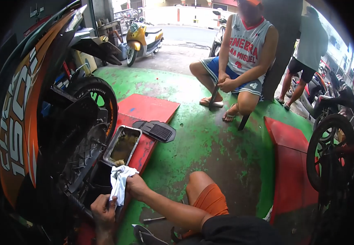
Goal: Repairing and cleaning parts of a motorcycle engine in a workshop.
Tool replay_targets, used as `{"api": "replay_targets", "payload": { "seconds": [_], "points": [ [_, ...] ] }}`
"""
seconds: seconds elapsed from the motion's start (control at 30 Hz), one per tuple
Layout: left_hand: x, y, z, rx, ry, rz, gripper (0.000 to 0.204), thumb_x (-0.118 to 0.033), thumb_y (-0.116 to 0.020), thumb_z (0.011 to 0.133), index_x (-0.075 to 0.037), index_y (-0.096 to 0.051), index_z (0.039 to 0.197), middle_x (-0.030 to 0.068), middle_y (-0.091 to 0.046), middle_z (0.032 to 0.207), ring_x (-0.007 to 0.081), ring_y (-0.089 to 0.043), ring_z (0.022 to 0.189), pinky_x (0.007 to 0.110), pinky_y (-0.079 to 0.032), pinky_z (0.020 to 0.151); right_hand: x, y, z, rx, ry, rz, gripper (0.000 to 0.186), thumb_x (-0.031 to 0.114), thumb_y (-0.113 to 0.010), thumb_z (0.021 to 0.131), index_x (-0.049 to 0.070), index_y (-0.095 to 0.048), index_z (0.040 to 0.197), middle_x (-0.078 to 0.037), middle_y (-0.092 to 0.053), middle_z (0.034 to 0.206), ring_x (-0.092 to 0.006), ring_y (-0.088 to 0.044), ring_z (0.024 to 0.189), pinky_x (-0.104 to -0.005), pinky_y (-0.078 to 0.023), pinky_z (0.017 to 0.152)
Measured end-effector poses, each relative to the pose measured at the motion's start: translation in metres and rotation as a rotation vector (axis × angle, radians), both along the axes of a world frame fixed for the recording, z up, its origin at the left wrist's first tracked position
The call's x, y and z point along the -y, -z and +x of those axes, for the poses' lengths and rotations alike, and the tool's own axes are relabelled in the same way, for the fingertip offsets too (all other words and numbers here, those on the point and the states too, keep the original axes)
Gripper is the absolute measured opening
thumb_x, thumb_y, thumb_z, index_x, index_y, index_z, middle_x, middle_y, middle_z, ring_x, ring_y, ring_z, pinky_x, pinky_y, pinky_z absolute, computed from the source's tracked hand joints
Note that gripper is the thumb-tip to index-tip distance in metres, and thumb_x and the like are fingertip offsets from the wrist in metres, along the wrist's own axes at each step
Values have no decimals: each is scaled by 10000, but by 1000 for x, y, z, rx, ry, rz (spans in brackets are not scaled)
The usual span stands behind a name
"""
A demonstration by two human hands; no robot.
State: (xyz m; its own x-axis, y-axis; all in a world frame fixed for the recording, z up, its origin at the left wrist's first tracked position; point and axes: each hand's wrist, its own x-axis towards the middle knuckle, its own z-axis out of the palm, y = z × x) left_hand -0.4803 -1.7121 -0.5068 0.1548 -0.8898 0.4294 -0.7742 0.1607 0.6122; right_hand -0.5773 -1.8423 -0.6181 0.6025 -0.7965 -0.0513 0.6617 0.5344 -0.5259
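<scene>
A crumpled white cloth is stretched between my two hands, beside the motorcycle's open lower side. My right hand is closed around the cloth's right edge. Lower down, my left hand pinches the cloth's bottom end between thumb and fingers. A small dark part shows in the cloth's upper folds, too little of it to name. Just beyond the cloth is a rectangular metal tray with murky brownish liquid in it and a tan, brush-like tuft at its near edge. The orange and black motorcycle stands at left.
A black ribbed cover lies across the red lift platform. A metal tool rests on the green floor by my foot. A seated person faces me. At right are a second red platform and a motorcycle wheel.
</scene>
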Motion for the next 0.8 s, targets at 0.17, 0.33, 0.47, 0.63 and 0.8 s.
{"api": "replay_targets", "payload": {
  "seconds": [0.17, 0.33, 0.47, 0.63, 0.8],
  "points": [
    [4, 1, 6, 2, 32, -106, 62, -42, -681, 870, 19, -671, 863, 132, -600, 701, 266, -602, 613, 338, -459, 569, -27, 16, 9, 44, -182, 89, 315, -31, -520, 885, 10, -581, 1191, -76, -655, 1084, -201, -658, 978, -352, -524, 894],
    [2, 5, 29, -15, -23, 74, 139, -44, -767, 804, 7, -639, 818, 85, -615, 727, 140, -600, 654, 280, -456, 598, -19, 19, -11, -495, 104, -99, 290, 107, -513, 934, 55, -632, 1194, -92, -691, 1048, -216, -668, 975, -371, -531, 911],
    [23, -1, 8, -136, 22, 16, 258, -44, -798, 785, -11, -654, 996, 59, -601, 743, 152, -565, 607, 270, -462, 567, 120, 115, -73, -78, 475, 93, 339, -61, -388, 834, 9, -624, 1067, -124, -671, 1004, -281, -683, 876, -430, -591, 813],
    [8, -5, 8, -56, 22, 144, 478, -9, -774, 786, -33, -615, 1236, 68, -624, 975, 111, -583, 710, 248, -496, 670, 128, 99, -62, -137, 474, 178, 292, -72, -483, 852, -13, -652, 1083, -93, -693, 984, -221, -690, 836, -352, -574, 760],
    [2, -1, 9, 26, -5, 155, 525, -2, -774, 769, -55, -614, 1266, 90, -515, 1276, 125, -561, 838, 257, -518, 712, 3, 33, -22, -332, -92, -92, 243, 12, -615, 850, 33, -708, 1073, -33, -713, 966, -135, -666, 851, -293, -537, 728]
  ]
}}
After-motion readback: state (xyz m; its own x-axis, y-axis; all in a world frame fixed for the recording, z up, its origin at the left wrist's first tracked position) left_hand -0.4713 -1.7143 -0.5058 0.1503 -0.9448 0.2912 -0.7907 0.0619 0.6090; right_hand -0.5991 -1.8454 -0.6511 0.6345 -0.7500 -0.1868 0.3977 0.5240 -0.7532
